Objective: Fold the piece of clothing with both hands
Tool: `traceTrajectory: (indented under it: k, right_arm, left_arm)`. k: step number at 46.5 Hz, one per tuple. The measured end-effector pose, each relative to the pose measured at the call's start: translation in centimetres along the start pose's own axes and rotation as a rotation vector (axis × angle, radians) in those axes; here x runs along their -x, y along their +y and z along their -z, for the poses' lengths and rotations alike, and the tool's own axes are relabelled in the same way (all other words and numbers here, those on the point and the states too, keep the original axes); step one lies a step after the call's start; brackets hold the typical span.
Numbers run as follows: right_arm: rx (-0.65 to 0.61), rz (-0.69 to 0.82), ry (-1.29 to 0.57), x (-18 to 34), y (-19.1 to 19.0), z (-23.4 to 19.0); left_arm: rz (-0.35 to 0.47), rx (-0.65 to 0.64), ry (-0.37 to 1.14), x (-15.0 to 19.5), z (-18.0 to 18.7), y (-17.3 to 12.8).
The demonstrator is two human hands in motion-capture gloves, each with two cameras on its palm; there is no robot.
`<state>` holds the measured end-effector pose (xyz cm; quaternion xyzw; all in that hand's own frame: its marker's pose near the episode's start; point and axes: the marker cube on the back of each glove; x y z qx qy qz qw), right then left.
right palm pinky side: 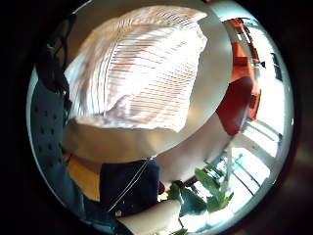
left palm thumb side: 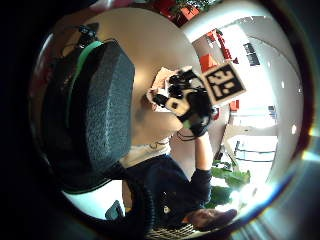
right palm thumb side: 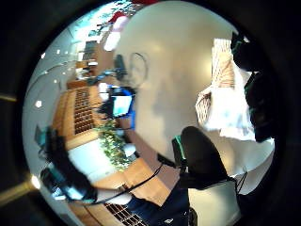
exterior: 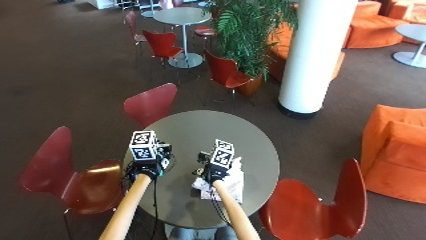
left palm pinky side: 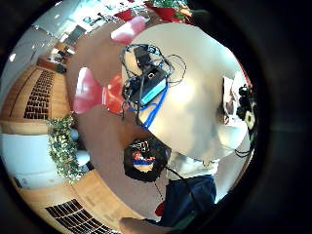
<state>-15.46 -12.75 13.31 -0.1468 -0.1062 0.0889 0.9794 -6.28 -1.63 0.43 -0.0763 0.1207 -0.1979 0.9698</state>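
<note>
The white, red-striped folded cloth garment (exterior: 223, 186) lies on the round grey counter (exterior: 256, 145) toward five o'clock, under my right hand (exterior: 216, 171); whether its fingers grasp the cloth I cannot tell. My left hand (exterior: 148, 167) hovers at nine o'clock, fingers unreadable. Red moulded chairs (exterior: 152, 104) ring the counter.

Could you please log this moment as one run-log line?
garment: white red-striped cloth bunched on round grey table | right hand: over it | left hand: beside, off cloth

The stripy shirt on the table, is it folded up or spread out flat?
Folded up. The striped shirt is a small, puffy bundle with tucked edges on the round table, under the right hand.
</note>
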Motion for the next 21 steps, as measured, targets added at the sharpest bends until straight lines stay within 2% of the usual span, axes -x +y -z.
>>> traceTrajectory:
  k: [2,6,14,21]
  right_arm:
    - [-0.115,0.053,-0.025,-0.5,0.2,2.0]
    - [-0.218,0.065,-0.021,-1.2,3.1,6.1]
    - [-0.323,0.065,0.007,-3.7,6.7,11.1]
    - [-0.340,0.092,-0.009,-5.5,8.7,11.7]
  left_arm:
    - [0.001,-0.010,0.000,-0.2,0.6,0.0]
    - [0.005,-0.022,-0.014,-0.4,1.6,0.0]
    - [0.008,-0.038,-0.042,-0.6,3.0,0.2]
    - [0.015,-0.042,-0.015,-0.5,3.3,0.6]
